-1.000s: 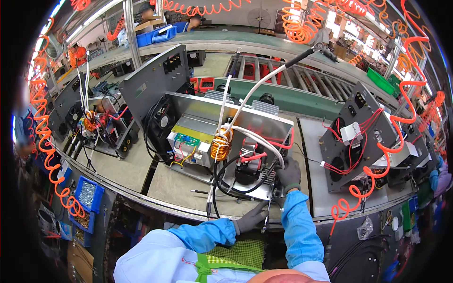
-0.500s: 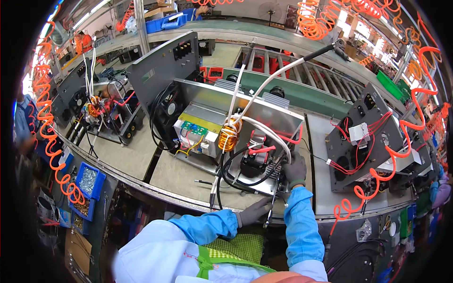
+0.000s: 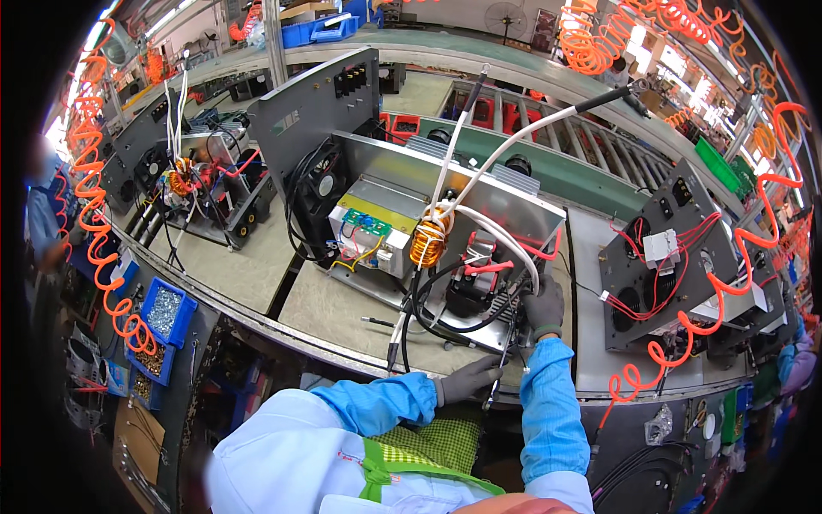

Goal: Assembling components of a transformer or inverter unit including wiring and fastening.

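An opened electrical unit [image 3: 454,206] lies on the bench before me, with a fan, a copper coil [image 3: 429,242] and thick white cables [image 3: 505,236]. My right hand [image 3: 543,308], in a dark grey glove, is closed at the unit's right end, beside the bent white cable. What its fingers grip is hidden. My left hand [image 3: 467,382], gloved alike, reaches in at the bench's front edge. Its fingertips meet a slim metal tool [image 3: 494,390] that slants down over the edge below my right hand. A black cable [image 3: 414,313] loops at the unit's front.
Similar units stand to the left [image 3: 201,184] and right [image 3: 659,257]. Orange coiled hoses [image 3: 753,184] hang on both sides. Blue bins [image 3: 168,310] of small hardware sit at the lower left. Behind the unit runs a roller conveyor [image 3: 582,146].
The view has shifted a little, so the bench and units appear farther right. Both hands keep nearly the same places at the unit and the tool.
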{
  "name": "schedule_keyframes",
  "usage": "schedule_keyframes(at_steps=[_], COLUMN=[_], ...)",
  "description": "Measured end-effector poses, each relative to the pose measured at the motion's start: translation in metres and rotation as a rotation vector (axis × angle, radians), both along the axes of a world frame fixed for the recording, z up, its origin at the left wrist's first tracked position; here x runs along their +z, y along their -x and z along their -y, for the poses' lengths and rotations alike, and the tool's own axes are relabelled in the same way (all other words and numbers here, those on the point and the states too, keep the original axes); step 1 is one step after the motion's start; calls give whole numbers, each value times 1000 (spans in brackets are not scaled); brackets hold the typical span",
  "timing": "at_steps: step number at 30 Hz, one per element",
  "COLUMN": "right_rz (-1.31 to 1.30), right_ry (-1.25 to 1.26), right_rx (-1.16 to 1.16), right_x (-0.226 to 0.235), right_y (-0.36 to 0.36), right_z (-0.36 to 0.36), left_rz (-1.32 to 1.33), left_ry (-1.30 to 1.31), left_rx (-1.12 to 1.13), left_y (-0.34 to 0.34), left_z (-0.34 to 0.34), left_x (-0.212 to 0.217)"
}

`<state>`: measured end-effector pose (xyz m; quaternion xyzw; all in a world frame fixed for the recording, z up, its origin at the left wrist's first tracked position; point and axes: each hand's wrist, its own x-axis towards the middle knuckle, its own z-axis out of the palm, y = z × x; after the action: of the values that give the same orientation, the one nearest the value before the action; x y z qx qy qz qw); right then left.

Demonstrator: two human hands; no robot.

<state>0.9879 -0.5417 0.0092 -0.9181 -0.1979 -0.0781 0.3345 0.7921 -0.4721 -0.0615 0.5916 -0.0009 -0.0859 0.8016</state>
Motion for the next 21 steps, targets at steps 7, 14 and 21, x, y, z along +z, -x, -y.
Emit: schedule_keyframes(at_steps=[7, 14, 21], right_rz=[-8, 19, 1], right_ry=[-10, -19, -3], right_rx=[14, 11, 19], right_x=[1, 0, -4], right_y=[2, 1, -4], right_z=[-2, -4, 0], left_rz=[-134, -10, -89], left_ry=[180, -48, 78], left_rx=[-28, -27, 1], left_y=[1, -1, -3], left_z=[-2, -7, 0], left_x=[-4, -8, -5])
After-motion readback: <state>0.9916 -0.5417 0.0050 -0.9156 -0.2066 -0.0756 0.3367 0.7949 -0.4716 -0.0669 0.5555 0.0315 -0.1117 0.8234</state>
